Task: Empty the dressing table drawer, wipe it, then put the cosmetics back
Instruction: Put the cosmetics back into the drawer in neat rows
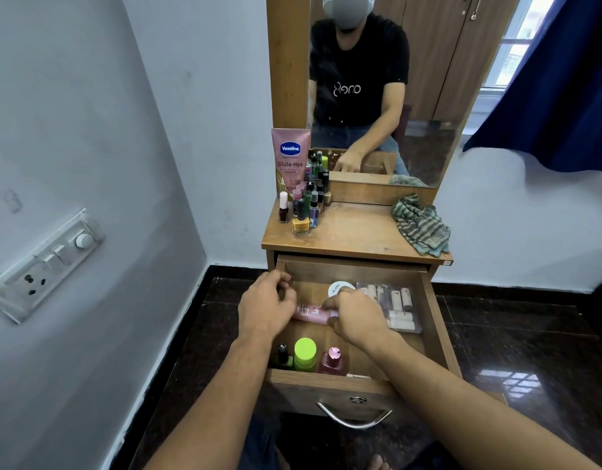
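The wooden drawer (pixel 326 382) is pulled out below the dressing table top. A pink tube (pixel 311 313) lies across its middle. My right hand (pixel 359 318) pinches the tube's right end with fingertips and thumb. My left hand (pixel 266 307) sits at the tube's left end with its fingers curled; whether it holds anything is hidden. Inside the drawer are also a white round jar (pixel 340 287), a clear case of small tubes (pixel 396 305), a green-capped bottle (pixel 305 352), a dark nail polish (pixel 282 355) and a pink bottle (pixel 333 360).
On the table top (pixel 354 232) stand a tall Vaseline tube (pixel 290 157) and several small bottles (pixel 308 206) at the back left. A striped cloth (pixel 422 225) lies at the right. The mirror (pixel 377 96) rises behind. Left is a wall with a switchboard (pixel 45 266); the floor is dark tile.
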{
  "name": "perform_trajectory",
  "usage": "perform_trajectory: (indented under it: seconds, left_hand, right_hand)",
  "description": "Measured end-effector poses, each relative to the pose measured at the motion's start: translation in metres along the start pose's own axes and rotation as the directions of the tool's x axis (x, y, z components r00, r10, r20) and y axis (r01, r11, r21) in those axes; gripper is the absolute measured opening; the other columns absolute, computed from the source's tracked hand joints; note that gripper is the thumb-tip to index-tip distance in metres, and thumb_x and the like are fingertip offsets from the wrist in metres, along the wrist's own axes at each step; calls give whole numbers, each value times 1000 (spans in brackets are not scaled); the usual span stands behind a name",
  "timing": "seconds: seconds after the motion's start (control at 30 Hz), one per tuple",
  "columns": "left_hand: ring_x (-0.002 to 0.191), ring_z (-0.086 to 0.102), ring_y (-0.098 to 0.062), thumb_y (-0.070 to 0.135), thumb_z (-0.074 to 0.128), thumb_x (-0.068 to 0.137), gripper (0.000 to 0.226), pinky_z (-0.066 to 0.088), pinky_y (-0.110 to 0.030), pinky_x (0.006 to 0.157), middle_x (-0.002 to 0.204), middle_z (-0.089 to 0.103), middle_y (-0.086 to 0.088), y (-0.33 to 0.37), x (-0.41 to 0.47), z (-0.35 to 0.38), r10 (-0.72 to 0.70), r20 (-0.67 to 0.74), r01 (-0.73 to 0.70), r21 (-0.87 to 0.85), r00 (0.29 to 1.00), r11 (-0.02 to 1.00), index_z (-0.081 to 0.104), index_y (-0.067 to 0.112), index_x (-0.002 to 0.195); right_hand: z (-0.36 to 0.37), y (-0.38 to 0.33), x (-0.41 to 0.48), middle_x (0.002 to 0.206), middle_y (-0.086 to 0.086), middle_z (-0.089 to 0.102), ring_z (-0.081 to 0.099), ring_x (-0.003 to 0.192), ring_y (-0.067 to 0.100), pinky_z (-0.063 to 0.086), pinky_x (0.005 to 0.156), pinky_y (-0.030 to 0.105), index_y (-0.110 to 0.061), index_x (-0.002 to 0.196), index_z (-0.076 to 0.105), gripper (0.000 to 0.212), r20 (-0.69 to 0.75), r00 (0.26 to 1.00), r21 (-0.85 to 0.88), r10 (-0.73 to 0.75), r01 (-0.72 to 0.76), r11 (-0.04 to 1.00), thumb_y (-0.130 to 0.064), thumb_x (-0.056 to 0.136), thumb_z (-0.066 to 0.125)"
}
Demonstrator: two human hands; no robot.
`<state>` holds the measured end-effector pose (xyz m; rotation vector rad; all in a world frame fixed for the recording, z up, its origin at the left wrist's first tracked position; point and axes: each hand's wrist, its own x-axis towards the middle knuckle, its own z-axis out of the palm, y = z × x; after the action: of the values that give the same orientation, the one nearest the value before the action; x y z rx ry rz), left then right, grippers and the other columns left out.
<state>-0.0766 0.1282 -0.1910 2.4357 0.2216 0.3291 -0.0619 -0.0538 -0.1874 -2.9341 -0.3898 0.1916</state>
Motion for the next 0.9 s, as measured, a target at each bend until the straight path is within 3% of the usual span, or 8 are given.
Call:
perform_trajectory:
  seconds: [0.17,0.33,0.43,0.53,0.67,0.77,0.9]
  left_hand:
    - [80,58,-8,29,62,88,22,45,-25,72,105,63,15,-1,1,0,10,6,-10,6,1000,1000,65,31,111]
    - [84,60,-11,30,61,88,20,46,-28,73,105,63,14,-2,2,0,7,6,-7,-4,1000,1000,65,30,108]
    - [81,59,-10,30,60,87,21,48,-29,73,103,63,16,-2,1,-1,-4,5,4,-22,1000,1000,66,31,107]
    - [79,59,-10,30,60,86,21,48,-28,73,103,63,16,-2,1,-1,-8,3,8,-24,1000,1000,66,32,107]
    - [79,56,-7,29,61,87,22,42,-24,73,105,63,16,-2,1,-1,-12,3,12,-26,1000,1000,65,31,109]
    - [84,57,-7,29,61,87,22,39,-22,74,106,63,16,-1,1,-1,-8,-3,8,-25,1000,1000,65,30,109]
    - [90,62,-12,29,59,85,21,41,-24,76,107,64,15,-1,2,-1,-12,-5,12,-17,1000,1000,65,31,105]
  right_hand:
    - [-9,2,3,128,0,63,62,115,27,52,92,36,-35,129,66,40,-74,997,42,-20,23,999,-30,89,67]
    - [-75,-17,33,107,0,67,64,102,24,52,80,34,-29,125,67,32,-389,921,223,6,88,971,-33,93,66]
    - [-122,-43,58,107,1,65,62,100,23,51,78,34,-28,129,66,33,-509,859,170,-45,152,974,-32,95,65]
    - [-146,-62,81,113,2,65,62,106,25,50,80,36,-27,126,67,31,-488,872,93,-49,108,990,-33,96,63]
    - [-147,-74,102,100,2,70,64,92,24,48,70,33,-22,106,73,18,-394,919,36,-14,31,999,-29,90,70]
    - [-144,-77,106,91,4,68,60,82,26,48,68,34,-19,102,73,15,-342,940,24,9,-1,1000,-23,87,71]
    - [-144,-75,107,91,7,66,60,85,30,49,71,35,-15,102,71,15,-340,940,22,10,-3,1000,-19,88,70]
